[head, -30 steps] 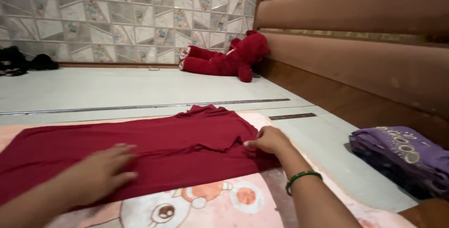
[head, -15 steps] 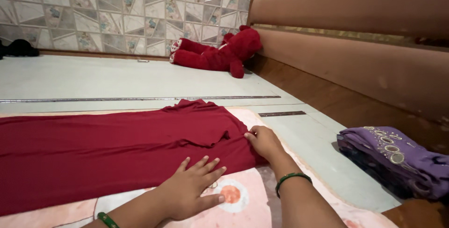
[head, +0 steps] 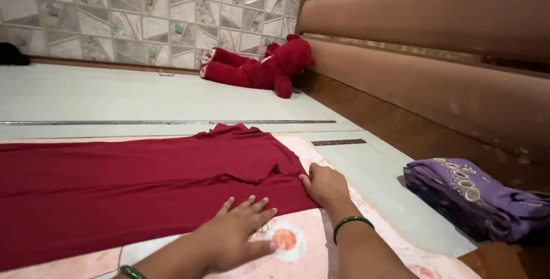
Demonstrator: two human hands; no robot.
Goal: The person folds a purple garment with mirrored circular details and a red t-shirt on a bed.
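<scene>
Scarcely shifted, left hand [head: 232, 236] lies flat, grip apart, on red garment [head: 132, 181]; right hand [head: 323, 184] pinches its edge.

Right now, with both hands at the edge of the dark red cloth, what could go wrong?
1. The raised fold beside the right hand may get pressed into a crease, since that hand pins the cloth just next to it.
2. The left hand lies flat, partly on the pink printed blanket and partly on the dark red cloth's edge; sliding it might drag the hem and bunch it.
</scene>
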